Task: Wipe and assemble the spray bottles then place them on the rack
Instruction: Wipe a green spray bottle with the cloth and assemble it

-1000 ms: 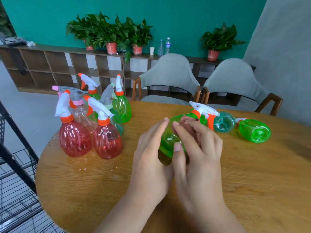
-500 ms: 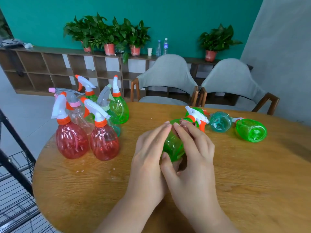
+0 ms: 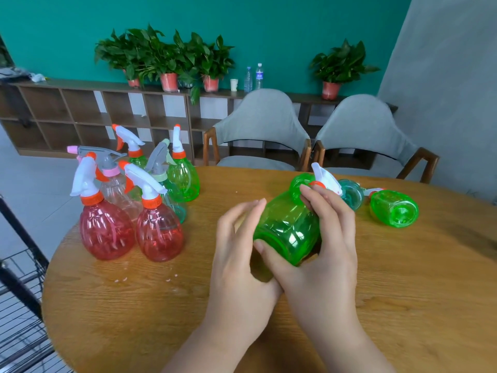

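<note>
Right hand (image 3: pixel 325 254) grips the green bottle (image 3: pixel 289 227) just above the middle of the table (image 3: pixel 403 292), thumb hooked under the base and fingers laid over the shoulder. The left hand (image 3: pixel 242 251) is beside the bottle with its fingers straight and loose; they are blurred, and I cannot tell whether they touch the plastic. The bottle is tilted with its base toward the near edge of the table. A white trigger head (image 3: pixel 326 181) with an orange collar sits at its far end and looks fitted; how tight it is cannot be judged.

Toward the table's far right edge a teal bottle (image 3: pixel 349 193) and a second green one (image 3: pixel 394 208) lie on their sides. At the table's left side stands an upright group with heads on, fronted by two red bottles (image 3: pixel 106 232). The black wire rack (image 3: pixel 21 265) stands off the table's left edge, and no bottle shows on the part in view.

No cloth shows in either hand, so this reads as checking or snugging the head on one bottle, mid-task. Next, the bottle likely needs turning upright, with the collar seated, before it joins the group or the rack.
</note>
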